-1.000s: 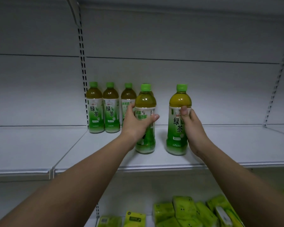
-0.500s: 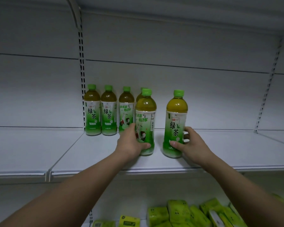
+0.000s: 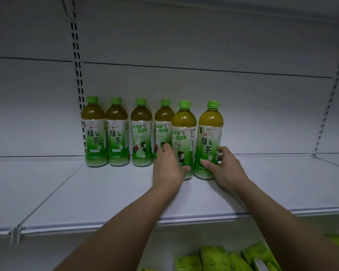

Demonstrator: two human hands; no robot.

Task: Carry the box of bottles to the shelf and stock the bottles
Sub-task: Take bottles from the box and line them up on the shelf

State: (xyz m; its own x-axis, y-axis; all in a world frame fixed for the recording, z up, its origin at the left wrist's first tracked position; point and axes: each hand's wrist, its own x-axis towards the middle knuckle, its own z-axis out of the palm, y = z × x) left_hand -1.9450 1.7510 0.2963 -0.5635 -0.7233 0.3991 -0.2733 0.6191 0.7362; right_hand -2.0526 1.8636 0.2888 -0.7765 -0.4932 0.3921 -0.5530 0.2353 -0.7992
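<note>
Six green-tea bottles stand upright on the white shelf [image 3: 110, 194] across the middle of the frame. Four form a back row [image 3: 128, 133] running from the slotted upright [image 3: 77, 75] at upper left toward the centre. Two more stand slightly nearer the shelf's front edge, right of centre, side by side and nearly touching.

The left hand [image 3: 167, 169] grips the left front bottle [image 3: 183, 132] low down, fingers curled round its far side and thumb on the near side. The right hand [image 3: 226, 169] holds the right front bottle [image 3: 209, 133] near its base, thumb across the label and fingers wrapped behind.

At the bottom right of the frame, yellow-green packets [image 3: 213, 259] lie on a lower shelf. The box is out of sight.
</note>
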